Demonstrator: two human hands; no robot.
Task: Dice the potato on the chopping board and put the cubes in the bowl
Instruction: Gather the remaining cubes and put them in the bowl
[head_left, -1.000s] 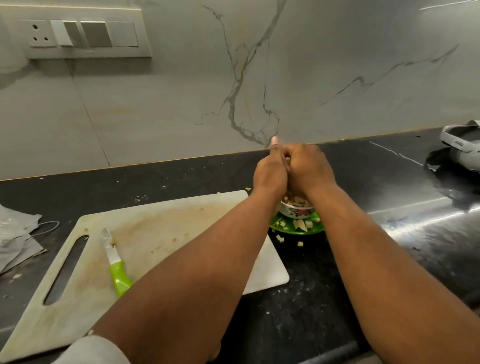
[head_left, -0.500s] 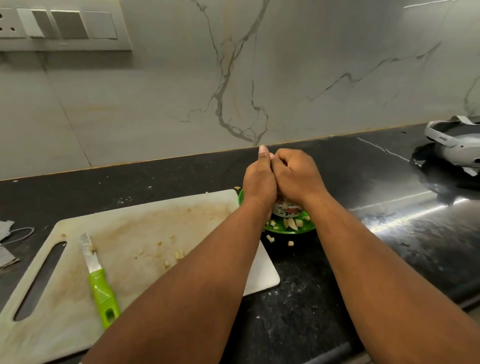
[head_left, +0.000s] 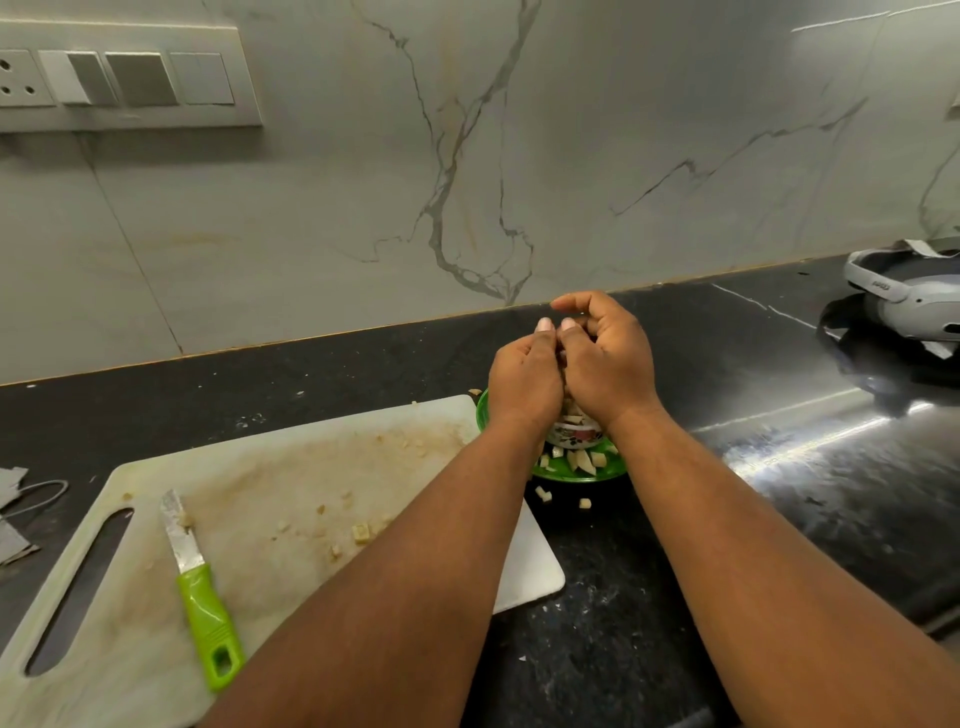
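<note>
Since earlier, loosened over bowl (head_left: 566, 470): left hand (head_left: 524, 376) and right hand (head_left: 608, 364), fingers half-uncurled, contents unclear; knife (head_left: 195, 587) lengthwise, tip away.

Left hand (head_left: 524, 376) and right hand (head_left: 608, 364) pressed side by side, fingers (head_left: 574, 300) loosely curled, forearms outstretched

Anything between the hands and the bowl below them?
Nothing visible: both hands, left and right, hang directly over the bowl. Cubes already lie on the green plate under it.
</note>
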